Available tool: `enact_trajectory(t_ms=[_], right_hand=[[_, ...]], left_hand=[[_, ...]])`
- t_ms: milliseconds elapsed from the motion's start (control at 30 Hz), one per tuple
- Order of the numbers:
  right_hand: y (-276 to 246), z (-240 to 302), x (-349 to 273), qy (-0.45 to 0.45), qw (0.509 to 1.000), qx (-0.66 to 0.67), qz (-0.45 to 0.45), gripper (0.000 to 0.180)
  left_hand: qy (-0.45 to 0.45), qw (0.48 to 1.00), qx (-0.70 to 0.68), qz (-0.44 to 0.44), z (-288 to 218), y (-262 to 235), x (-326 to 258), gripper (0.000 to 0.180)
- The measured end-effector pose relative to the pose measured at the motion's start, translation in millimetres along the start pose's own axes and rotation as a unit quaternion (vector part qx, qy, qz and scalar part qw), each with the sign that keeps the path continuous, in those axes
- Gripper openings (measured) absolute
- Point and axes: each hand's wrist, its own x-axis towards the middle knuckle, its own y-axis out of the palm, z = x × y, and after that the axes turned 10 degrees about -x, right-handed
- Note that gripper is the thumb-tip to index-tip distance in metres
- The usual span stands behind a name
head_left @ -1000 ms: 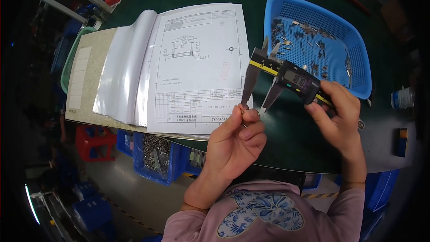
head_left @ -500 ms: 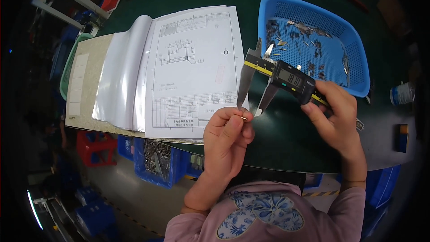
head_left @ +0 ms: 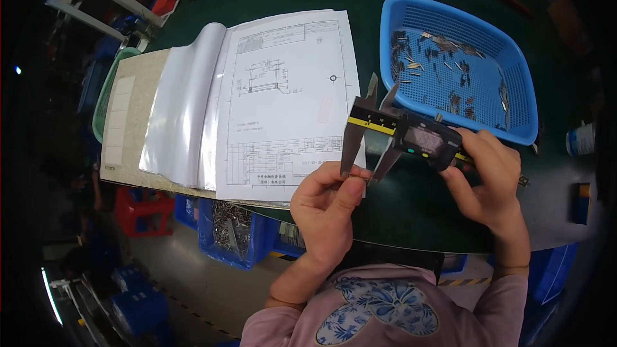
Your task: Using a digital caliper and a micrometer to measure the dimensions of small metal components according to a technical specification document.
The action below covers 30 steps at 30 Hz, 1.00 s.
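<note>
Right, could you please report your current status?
Right hand gripping digital caliper; left hand pinching small metal pin at its jaws; no obstruction visible.

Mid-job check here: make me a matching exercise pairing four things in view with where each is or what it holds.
Column one
1. Digital caliper
2. Blue basket
3. Red stool
4. Drawing sheet

Column two
A. On the floor
B. In the open folder
C. Held in the right hand
D. Holding loose small metal pieces

Right pairs: 1-C, 2-D, 3-A, 4-B
</note>
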Motion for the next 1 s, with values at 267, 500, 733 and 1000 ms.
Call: enact_trajectory(t_ms=[267, 500, 733, 1000], right_hand=[[-0.2, 0.4, -0.7, -0.075, 0.99, -0.116, -0.021, 0.035], [-0.5, 0.5, -0.1, -0.056, 0.991, -0.122, -0.026, 0.03], [3.4, -5.9, -3.0, -0.015, 0.996, -0.09, -0.022, 0.03], [3.5, -5.5, -3.3, -0.003, 0.996, -0.085, -0.018, 0.03]], left_hand=[[-0.018, 0.999, -0.023, -0.039, 1.2, 1.8, 0.5, 0.014], [-0.034, 0.998, -0.048, -0.021, -0.7, 0.6, 3.0, 0.015], [-0.066, 0.997, -0.033, -0.004, -1.9, 1.1, 4.3, 0.017], [-0.078, 0.996, -0.036, 0.002, 2.0, -1.3, 5.1, 0.016]])
